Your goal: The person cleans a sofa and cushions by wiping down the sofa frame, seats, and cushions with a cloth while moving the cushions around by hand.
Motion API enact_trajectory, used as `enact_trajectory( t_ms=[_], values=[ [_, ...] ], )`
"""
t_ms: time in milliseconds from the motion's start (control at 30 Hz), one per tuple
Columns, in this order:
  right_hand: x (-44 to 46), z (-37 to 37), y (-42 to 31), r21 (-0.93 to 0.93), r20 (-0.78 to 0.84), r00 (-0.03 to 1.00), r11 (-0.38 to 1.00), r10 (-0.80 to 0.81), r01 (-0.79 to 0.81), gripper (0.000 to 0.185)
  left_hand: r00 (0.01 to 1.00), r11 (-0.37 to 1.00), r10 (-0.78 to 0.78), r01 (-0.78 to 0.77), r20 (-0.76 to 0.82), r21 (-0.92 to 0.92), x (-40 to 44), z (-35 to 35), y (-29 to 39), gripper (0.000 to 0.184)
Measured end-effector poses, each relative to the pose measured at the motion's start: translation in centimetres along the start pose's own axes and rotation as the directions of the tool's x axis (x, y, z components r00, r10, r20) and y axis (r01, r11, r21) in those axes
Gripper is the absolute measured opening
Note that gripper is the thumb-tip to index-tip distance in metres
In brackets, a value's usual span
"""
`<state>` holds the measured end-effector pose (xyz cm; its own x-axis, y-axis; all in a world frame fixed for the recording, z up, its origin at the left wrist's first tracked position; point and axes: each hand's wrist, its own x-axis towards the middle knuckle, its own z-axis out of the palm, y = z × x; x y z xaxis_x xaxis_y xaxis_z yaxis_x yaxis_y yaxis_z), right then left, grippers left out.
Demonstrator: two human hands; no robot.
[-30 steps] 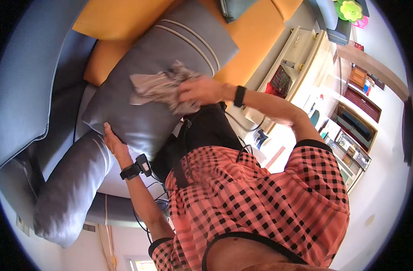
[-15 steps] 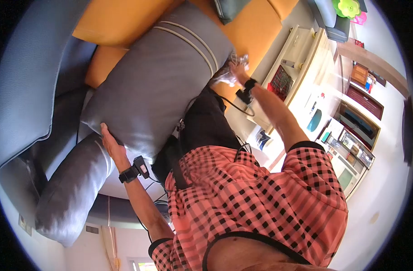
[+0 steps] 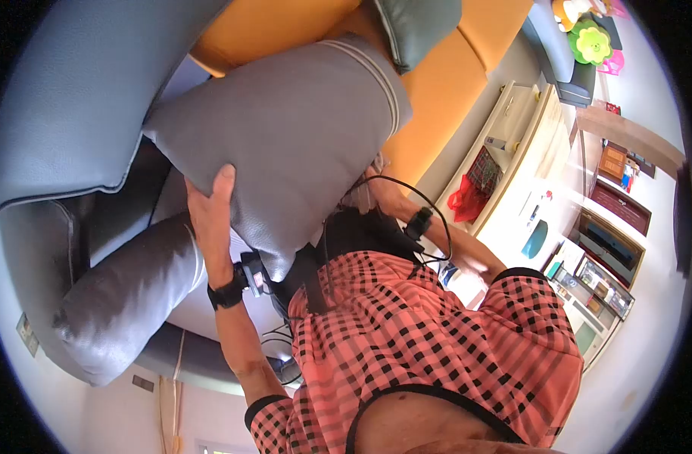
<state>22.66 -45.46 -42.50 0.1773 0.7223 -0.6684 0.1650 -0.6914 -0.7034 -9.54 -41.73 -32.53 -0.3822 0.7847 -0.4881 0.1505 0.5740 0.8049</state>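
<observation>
left hand (image 3: 210, 219), half-closed, grips gray cushion (image 3: 285, 129) at 7 o'clock edge; right hand (image 3: 373, 191) adjoins 4 o'clock edge, closure indeterminable; orange sofa seat (image 3: 448, 106) extends at 2 o'clock.

Bare left hand (image 3: 210, 219) in clasping pose: thumb (image 3: 224, 180) extended, pointing away from body, parted from fingers, which are mostly hidden. Left wrist roughly in line with left forearm (image 3: 238, 340), ringed by black band (image 3: 226, 293) bearing small boxy module (image 3: 255, 274). Left arm reaches forward. Bare right hand (image 3: 373, 191) partly hidden, fingers' pose unclear. Right forearm (image 3: 461, 246) slants inward across front of body; black band (image 3: 419, 224) at right wrist. Hands well apart.
</observation>
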Motion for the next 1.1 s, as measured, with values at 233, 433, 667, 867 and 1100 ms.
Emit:
enact_trajectory(
  t_ms=[233, 433, 667, 867, 1100],
  values=[
    [-0.4, -2.3, 1.7, -0.092, 0.085, 0.996, 0.996, 0.026, -0.018, 0.036, 0.958, 0.952, 0.235, -0.193, 0.165, -0.237, -5.7, 4.4, 7.8, 0.058],
    [-0.5, -0.7, -2.2, 0.052, 0.292, 0.956, 0.998, -0.034, 0.02, 0.033, 0.807, 0.841, 0.535, -0.479, 0.252, -0.254, -3.9, 5.6, 13.5, 0.05],
    [1.3, 6.1, -10.1, 0.25, 0.169, 0.935, 0.931, -0.311, 0.265, 0.031, 0.728, 0.767, 0.639, -0.628, 0.248, -0.132, 0.5, 4.3, 25.5, 0.034],
    [11.8, 13.2, -18.3, 0.001, 0.052, 0.67, 0.671, -0.74, 0.741, 0.037, 0.649, 0.642, 0.761, -0.757, -0.02, -0.124, 1.5, -1.8, 23.0, 0.029],
    [17.9, 17.3, -26.5, -0.352, 0.133, 0.861, 0.788, -0.492, 0.505, 0.04, 0.79, 0.799, 0.601, -0.587, -0.121, 0.132, -1.2, -4.1, 8.9, 0.018]
  ],
)
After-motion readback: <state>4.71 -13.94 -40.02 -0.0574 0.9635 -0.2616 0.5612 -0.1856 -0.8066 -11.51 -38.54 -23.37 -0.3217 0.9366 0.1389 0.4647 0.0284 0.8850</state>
